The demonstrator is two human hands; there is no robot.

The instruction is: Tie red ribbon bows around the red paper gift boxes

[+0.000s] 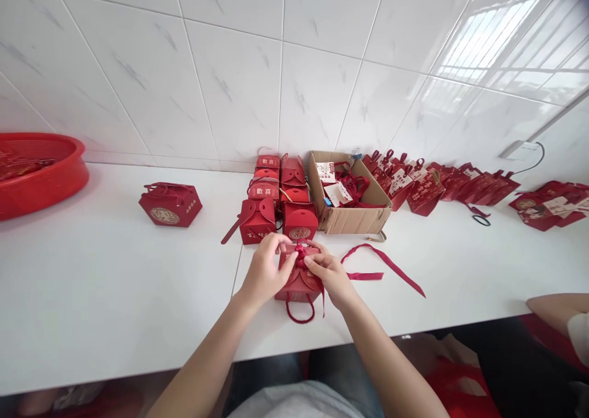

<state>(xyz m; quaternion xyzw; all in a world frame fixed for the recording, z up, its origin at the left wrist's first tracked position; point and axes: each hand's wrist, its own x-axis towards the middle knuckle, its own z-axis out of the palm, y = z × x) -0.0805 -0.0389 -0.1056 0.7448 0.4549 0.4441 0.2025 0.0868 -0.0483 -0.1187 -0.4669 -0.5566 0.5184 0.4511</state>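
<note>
A small red gift box (pixel 298 286) stands on the white table (pixel 115 295) right in front of me. My left hand (pixel 267 267) pinches the red ribbon knot (pixel 300 252) on top of the box from the left. From the right, my right hand (pixel 327 272) pinches the same knot, its fingers closed. A red cord loop (pixel 300 313) hangs from the box toward me. The ribbon's loose tail (pixel 386 264) trails away to the right across the table.
Several closed red boxes (pixel 278 200) sit just behind, beside a cardboard carton (pixel 350 215) of tags and ribbon. A hexagonal red box (pixel 170 204) lies left, a red basket (pixel 37 172) far left. Flat red boxes (pixel 451 185) line the right. Another person's arm (pixel 559 310) rests at the right edge.
</note>
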